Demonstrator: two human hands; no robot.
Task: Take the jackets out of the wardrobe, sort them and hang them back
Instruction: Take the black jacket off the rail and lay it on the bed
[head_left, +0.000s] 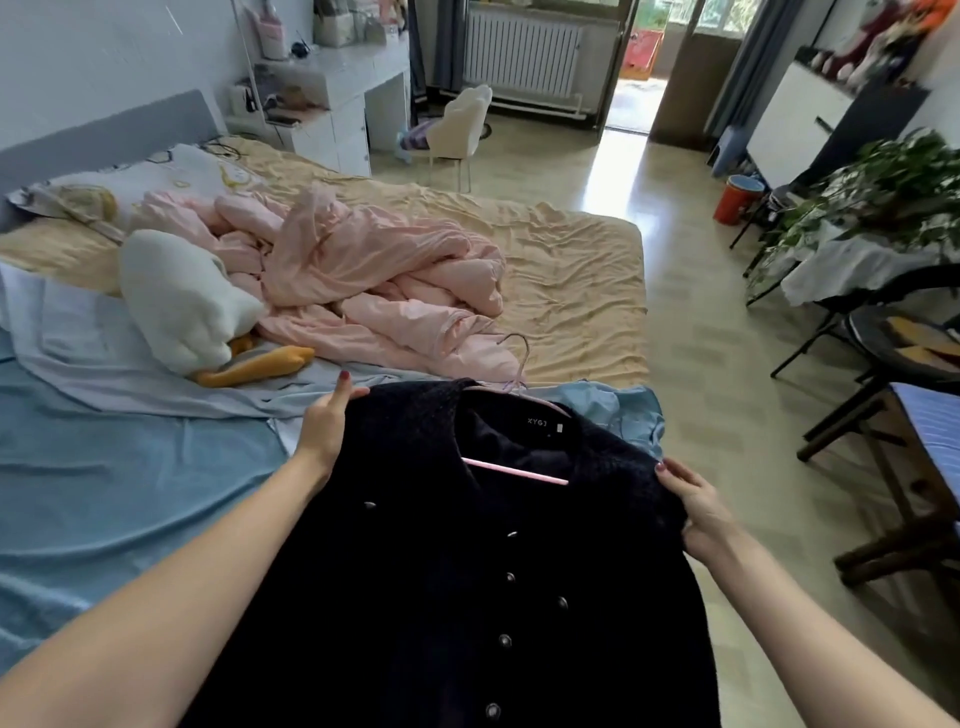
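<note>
A dark navy jacket (457, 582) with metal buttons hangs on a pink hanger (514, 470) in front of me, over the foot of the bed. My left hand (324, 423) grips the jacket's left shoulder, thumb on top. Its right shoulder is held by my right hand (698, 506), fingers curled round the cloth. The hanger's hook (514, 353) points up and away from me. A light blue garment (618, 410) lies on the bed behind the jacket. The wardrobe is out of view.
The bed (571, 270) carries a crumpled pink quilt (374, 280), a white plush toy (176, 301) and light blue cloth (104, 467). Right of it runs bare floor (691, 291), then chairs, a wooden bench (914, 467) and a plant (883, 192). A white desk (337, 93) stands far left.
</note>
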